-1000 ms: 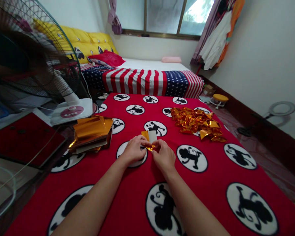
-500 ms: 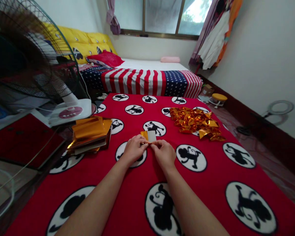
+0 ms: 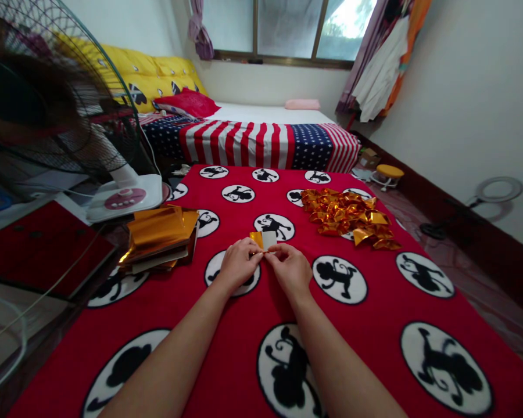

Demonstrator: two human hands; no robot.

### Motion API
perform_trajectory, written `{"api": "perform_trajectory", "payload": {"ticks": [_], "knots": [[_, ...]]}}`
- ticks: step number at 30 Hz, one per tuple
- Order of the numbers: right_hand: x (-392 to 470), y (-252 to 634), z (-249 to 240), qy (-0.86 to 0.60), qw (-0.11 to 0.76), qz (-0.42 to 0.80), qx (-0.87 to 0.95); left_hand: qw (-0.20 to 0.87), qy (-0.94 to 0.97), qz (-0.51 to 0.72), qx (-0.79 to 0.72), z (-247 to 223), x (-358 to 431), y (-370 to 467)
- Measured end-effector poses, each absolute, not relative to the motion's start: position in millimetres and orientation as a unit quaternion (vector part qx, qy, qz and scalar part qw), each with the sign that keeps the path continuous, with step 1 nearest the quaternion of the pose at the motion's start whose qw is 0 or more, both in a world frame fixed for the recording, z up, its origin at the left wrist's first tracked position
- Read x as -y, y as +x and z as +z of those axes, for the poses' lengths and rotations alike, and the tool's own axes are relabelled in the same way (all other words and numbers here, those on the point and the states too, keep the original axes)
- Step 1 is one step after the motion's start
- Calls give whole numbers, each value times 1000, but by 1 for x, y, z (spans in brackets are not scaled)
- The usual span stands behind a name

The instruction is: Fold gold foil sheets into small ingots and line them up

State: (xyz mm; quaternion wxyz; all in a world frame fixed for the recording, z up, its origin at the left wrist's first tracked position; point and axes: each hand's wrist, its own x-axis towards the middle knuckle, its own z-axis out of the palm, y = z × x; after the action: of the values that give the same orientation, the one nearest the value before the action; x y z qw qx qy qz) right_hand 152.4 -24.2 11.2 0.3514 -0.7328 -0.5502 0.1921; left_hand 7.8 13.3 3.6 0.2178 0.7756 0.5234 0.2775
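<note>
Between my two hands is a small sheet of gold foil paper [image 3: 269, 239], partly folded, with a gold side and a pale grey side showing. My left hand [image 3: 240, 264] pinches its near edge from the left. From the right, my right hand [image 3: 290, 268] pinches the same edge, thumb and forefinger close to the other hand's fingertips. The fingers hide most of the fold. To the left lies a stack of gold foil sheets [image 3: 159, 235]. A heap of folded gold foil pieces [image 3: 346, 216] rests to the right, beyond my right hand.
A red cloth with monkey prints [image 3: 296, 307] covers the work surface. At the left an electric fan [image 3: 126, 194] stands near a dark red panel [image 3: 39, 249]. Farther back are a bed [image 3: 244, 142], a yellow-topped stool [image 3: 389, 172] and a ring light [image 3: 499, 190].
Both hands stay in nearly the same place, still pinching the foil paper. The fingertips have shifted very slightly along its near edge.
</note>
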Motion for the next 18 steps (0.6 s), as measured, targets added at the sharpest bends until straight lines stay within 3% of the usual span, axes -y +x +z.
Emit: {"api": "perform_trajectory", "payload": {"ticks": [18], "knots": [[26, 147, 11, -716, 378, 175, 560, 208, 775, 270, -532, 7, -10, 9]]}}
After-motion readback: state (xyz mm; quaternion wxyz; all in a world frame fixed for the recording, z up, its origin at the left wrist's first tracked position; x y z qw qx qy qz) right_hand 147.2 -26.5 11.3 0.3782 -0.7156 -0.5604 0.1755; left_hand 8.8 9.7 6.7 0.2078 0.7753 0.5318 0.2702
